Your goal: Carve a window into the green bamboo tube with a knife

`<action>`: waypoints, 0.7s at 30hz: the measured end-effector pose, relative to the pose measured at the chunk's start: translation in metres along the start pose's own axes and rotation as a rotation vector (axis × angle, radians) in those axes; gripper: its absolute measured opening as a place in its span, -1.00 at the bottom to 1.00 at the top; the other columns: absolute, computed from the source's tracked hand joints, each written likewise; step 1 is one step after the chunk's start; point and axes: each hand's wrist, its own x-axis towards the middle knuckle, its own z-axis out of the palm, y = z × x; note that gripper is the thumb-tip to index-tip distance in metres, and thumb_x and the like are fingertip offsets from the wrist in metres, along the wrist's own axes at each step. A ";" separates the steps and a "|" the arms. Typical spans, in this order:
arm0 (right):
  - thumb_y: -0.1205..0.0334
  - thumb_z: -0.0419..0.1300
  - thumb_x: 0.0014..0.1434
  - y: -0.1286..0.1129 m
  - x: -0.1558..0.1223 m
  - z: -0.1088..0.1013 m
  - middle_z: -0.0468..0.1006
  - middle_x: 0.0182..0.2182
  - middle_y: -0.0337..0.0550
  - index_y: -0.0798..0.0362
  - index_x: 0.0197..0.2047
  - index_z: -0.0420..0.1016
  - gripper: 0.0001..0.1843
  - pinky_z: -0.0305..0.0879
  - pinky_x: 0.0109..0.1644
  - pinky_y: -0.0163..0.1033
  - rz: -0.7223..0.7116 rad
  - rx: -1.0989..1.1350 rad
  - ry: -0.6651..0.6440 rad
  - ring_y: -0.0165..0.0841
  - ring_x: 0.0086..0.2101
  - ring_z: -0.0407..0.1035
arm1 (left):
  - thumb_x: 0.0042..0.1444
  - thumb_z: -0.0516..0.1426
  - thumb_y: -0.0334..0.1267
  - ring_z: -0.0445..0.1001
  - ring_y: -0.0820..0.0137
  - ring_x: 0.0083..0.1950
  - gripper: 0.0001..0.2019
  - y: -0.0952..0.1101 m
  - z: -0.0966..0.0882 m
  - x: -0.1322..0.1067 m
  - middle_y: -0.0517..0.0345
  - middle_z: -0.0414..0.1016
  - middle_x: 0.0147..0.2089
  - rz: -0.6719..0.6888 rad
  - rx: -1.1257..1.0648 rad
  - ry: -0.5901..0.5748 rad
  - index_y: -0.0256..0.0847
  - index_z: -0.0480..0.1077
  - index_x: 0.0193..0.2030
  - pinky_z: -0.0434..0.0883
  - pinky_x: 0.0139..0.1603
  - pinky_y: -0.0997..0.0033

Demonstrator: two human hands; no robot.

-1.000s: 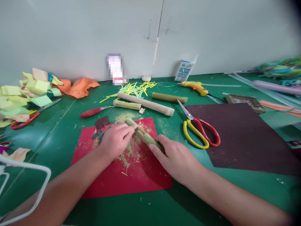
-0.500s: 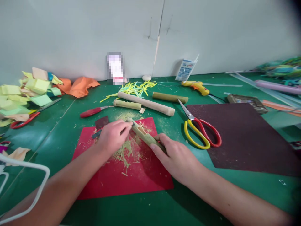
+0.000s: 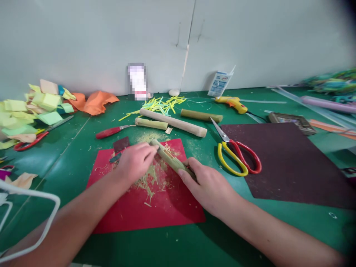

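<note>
My right hand (image 3: 207, 183) is wrapped round the near end of a greenish bamboo tube (image 3: 175, 163), which slants away from me to the left. A rectangular opening is cut in the tube's upper side. At its far end, my left hand (image 3: 137, 159) is closed, with thumb and fingertips pinching a small dark piece against the bamboo. It looks like sandpaper, though the fingers hide most of it. Under both hands lies a red sheet (image 3: 119, 215) strewn with bamboo shavings (image 3: 147, 185). A small dark brown piece (image 3: 121, 144) rests at the sheet's upper left edge.
Beyond the hands are a red-handled knife (image 3: 111, 132) and several bamboo tubes (image 3: 174, 122). Large scissors (image 3: 239, 154) overlap a dark brown sheet (image 3: 289, 167) on the right. A yellow glue gun (image 3: 232, 103) lies behind. Folded paper (image 3: 30, 111) is heaped at left.
My left hand has shifted slightly right at the tube's far end, still pinched. My right hand and the tube stay about where they were.
</note>
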 end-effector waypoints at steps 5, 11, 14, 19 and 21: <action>0.07 -0.08 0.23 0.000 0.001 0.000 0.47 -0.49 -0.21 0.00 -0.31 0.23 -0.79 0.03 -0.49 -0.31 -0.016 -0.005 0.023 -0.34 -0.48 0.37 | 0.22 0.00 -0.30 0.39 0.48 -0.38 -0.78 0.005 0.000 -0.001 0.12 0.44 -0.41 0.023 -0.024 -0.056 -0.26 0.47 -0.23 0.34 -0.32 0.49; 0.07 -0.08 0.23 0.000 0.001 0.000 0.47 -0.51 -0.21 0.00 -0.32 0.23 -0.79 0.01 -0.50 -0.31 -0.011 -0.006 0.036 -0.35 -0.50 0.35 | 0.24 -0.02 -0.29 0.38 0.47 -0.40 -0.75 0.012 -0.001 0.000 0.12 0.42 -0.45 -0.007 -0.001 -0.037 -0.27 0.48 -0.28 0.34 -0.34 0.47; 0.07 -0.08 0.23 0.000 0.001 0.000 0.47 -0.51 -0.21 0.00 -0.32 0.21 -0.80 0.03 -0.50 -0.30 -0.015 -0.015 0.023 -0.33 -0.49 0.36 | 0.24 -0.02 -0.31 0.41 0.46 -0.34 -0.77 0.012 -0.001 -0.001 0.10 0.46 -0.37 0.057 -0.048 -0.085 -0.25 0.45 -0.14 0.36 -0.30 0.47; 0.06 -0.08 0.22 0.000 0.001 0.002 0.48 -0.50 -0.20 0.00 -0.32 0.21 -0.79 0.02 -0.50 -0.30 -0.011 -0.027 0.024 -0.32 -0.49 0.37 | 0.23 -0.01 -0.29 0.41 0.46 -0.38 -0.77 0.013 -0.001 -0.002 0.11 0.45 -0.41 -0.012 0.003 -0.037 -0.26 0.47 -0.20 0.36 -0.34 0.47; 0.07 -0.07 0.22 0.000 0.001 0.002 0.48 -0.49 -0.19 0.00 -0.32 0.20 -0.81 0.03 -0.49 -0.30 -0.012 -0.033 0.017 -0.31 -0.48 0.38 | 0.23 -0.01 -0.31 0.43 0.44 -0.34 -0.77 0.017 -0.001 -0.003 0.10 0.47 -0.38 0.056 -0.031 -0.089 -0.26 0.45 -0.13 0.37 -0.30 0.45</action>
